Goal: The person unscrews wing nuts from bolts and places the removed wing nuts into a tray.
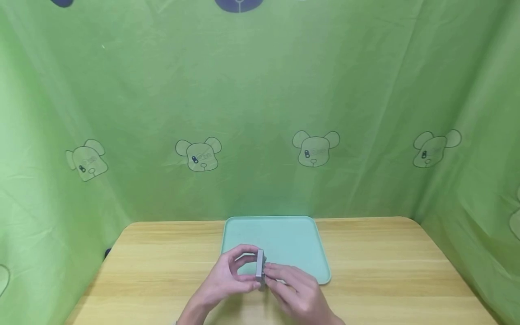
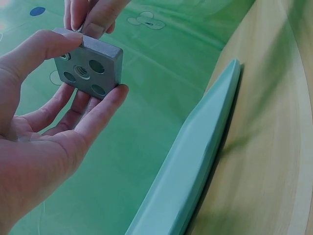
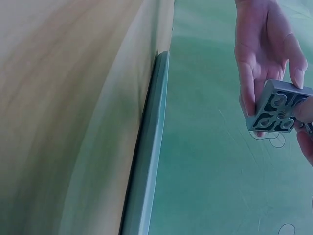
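A square grey metal plate (image 2: 88,68) is held upright by my left hand (image 1: 229,275), thumb on one edge and fingertips on the opposite edge. The left wrist view shows its flat face, with a threaded centre hole and several round holes about it. Its recessed, ribbed face (image 3: 274,115) shows in the right wrist view. Close against that face, my right hand (image 1: 298,289) pinches a small metal piece (image 3: 309,128), mostly hidden by the fingers; its exact kind cannot be told. Both hands are above the near edge of a mint-green tray (image 1: 280,239).
The tray lies on a wood-grain table (image 1: 378,257), near its back edge. A green curtain (image 1: 260,99) with bear-head prints encloses the table at the back and both sides.
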Demonstrator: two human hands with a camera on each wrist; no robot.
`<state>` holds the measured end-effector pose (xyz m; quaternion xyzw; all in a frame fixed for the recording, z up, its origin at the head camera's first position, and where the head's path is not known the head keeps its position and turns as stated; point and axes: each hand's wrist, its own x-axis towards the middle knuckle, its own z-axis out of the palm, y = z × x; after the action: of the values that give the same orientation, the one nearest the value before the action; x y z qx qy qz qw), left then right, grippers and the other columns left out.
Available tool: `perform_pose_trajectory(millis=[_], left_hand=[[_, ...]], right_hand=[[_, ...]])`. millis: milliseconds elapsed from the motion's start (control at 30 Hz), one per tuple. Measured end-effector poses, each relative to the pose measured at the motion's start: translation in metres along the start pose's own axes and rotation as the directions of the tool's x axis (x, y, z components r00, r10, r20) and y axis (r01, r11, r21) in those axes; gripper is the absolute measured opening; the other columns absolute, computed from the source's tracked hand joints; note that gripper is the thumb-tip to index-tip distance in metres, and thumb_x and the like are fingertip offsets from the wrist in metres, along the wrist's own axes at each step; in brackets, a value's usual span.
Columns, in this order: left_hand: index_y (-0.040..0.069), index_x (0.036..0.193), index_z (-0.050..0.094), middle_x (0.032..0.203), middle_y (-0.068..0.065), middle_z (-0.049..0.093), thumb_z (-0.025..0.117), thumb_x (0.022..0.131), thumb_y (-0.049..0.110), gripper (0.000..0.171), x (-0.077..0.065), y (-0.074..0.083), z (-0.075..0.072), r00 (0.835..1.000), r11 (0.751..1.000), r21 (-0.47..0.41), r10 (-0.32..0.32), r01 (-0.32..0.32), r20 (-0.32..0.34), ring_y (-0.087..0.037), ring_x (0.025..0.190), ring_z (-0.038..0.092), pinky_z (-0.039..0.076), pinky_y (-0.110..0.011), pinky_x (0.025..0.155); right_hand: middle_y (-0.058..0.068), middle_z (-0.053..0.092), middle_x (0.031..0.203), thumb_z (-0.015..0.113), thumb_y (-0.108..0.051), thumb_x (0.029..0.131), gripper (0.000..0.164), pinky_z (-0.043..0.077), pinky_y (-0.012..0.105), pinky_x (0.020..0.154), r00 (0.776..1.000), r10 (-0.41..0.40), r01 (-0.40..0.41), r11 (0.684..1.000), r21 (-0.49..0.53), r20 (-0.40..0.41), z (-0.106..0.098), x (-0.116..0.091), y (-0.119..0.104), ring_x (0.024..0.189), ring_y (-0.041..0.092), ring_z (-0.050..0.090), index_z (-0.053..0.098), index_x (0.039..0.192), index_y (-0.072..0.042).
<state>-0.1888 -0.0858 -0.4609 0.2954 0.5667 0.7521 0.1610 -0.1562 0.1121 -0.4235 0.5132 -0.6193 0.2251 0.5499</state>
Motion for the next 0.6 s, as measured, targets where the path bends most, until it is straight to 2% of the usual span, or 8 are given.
perform_pose_trajectory(millis=[133,267,367,433,500,533,567,600], left_hand=[[0.000,0.127,0.049,0.131,-0.022,0.046,0.071,0.071,-0.009,0.061,0.000,0.000,0.000,1.000,1.000,-0.003,-0.009,0.009,-0.003,-0.045,0.123,0.043,0.053,-0.051,0.089],[-0.001,0.128,0.048,0.131,-0.022,0.045,0.072,0.070,-0.011,0.063,0.000,0.002,0.000,1.000,1.000,0.010,-0.020,0.020,-0.023,-0.039,0.123,0.046,0.052,-0.050,0.091],[-0.002,0.128,0.047,0.132,-0.021,0.043,0.072,0.070,-0.012,0.064,0.000,0.003,-0.001,0.999,1.000,0.017,-0.017,0.018,-0.040,-0.037,0.125,0.044,0.050,-0.049,0.095],[-0.002,0.128,0.046,0.133,-0.021,0.043,0.072,0.069,-0.013,0.065,0.000,0.003,-0.001,0.998,1.000,0.023,-0.020,0.022,-0.052,-0.038,0.126,0.043,0.049,-0.048,0.097],[-0.002,0.128,0.046,0.132,-0.020,0.045,0.072,0.069,-0.013,0.066,0.000,0.003,-0.002,0.998,0.999,0.031,-0.012,0.014,-0.061,-0.039,0.126,0.042,0.049,-0.047,0.098],[-0.001,0.128,0.047,0.131,-0.020,0.045,0.073,0.068,-0.013,0.065,0.000,0.003,-0.002,0.998,0.999,0.040,-0.006,0.008,-0.063,-0.039,0.126,0.042,0.049,-0.046,0.098],[-0.001,0.127,0.047,0.131,-0.020,0.046,0.073,0.068,-0.013,0.065,0.001,0.003,-0.002,0.998,0.999,0.054,0.007,-0.004,-0.063,-0.040,0.126,0.042,0.049,-0.046,0.098],[-0.001,0.127,0.048,0.130,-0.020,0.046,0.073,0.068,-0.013,0.065,0.001,0.003,-0.002,0.998,0.998,0.068,0.020,-0.016,-0.060,-0.041,0.126,0.042,0.049,-0.046,0.097]], right_hand=[[0.019,0.069,0.084,0.058,-0.002,0.092,0.021,0.061,0.029,0.065,1.000,0.005,-0.005,1.000,-0.009,0.011,0.000,0.000,0.000,0.074,0.028,0.069,0.070,0.076,0.004],[0.017,0.068,0.091,0.059,-0.004,0.091,0.017,0.060,0.029,0.074,0.995,0.084,-0.085,0.996,0.020,0.056,0.000,-0.002,-0.002,0.080,0.028,0.068,0.070,0.081,0.003],[0.016,0.066,0.100,0.067,-0.005,0.086,0.009,0.058,0.028,0.081,0.977,0.189,-0.199,0.974,0.105,0.097,-0.001,-0.003,-0.002,0.086,0.027,0.067,0.070,0.090,0.002],[0.015,0.065,0.105,0.072,-0.002,0.080,0.018,0.057,0.029,0.084,0.948,0.295,-0.314,0.931,0.188,0.120,-0.003,0.000,-0.005,0.090,0.028,0.066,0.068,0.098,0.002],[0.012,0.065,0.107,0.075,0.001,0.076,0.029,0.059,0.028,0.080,0.879,0.452,-0.478,0.835,0.273,0.153,-0.005,0.001,-0.010,0.091,0.027,0.065,0.067,0.104,-0.002],[0.010,0.065,0.107,0.075,0.001,0.077,0.031,0.059,0.029,0.078,0.821,0.543,-0.570,0.762,0.308,0.178,-0.006,0.002,-0.012,0.091,0.027,0.066,0.067,0.106,-0.004],[0.008,0.066,0.107,0.074,0.001,0.078,0.032,0.060,0.031,0.077,0.749,0.629,-0.659,0.670,0.343,0.210,-0.007,0.001,-0.014,0.092,0.027,0.066,0.066,0.108,-0.006],[0.006,0.066,0.107,0.074,-0.001,0.079,0.032,0.060,0.032,0.075,0.658,0.710,-0.744,0.563,0.359,0.250,-0.008,-0.001,-0.016,0.093,0.026,0.066,0.066,0.108,-0.009]])
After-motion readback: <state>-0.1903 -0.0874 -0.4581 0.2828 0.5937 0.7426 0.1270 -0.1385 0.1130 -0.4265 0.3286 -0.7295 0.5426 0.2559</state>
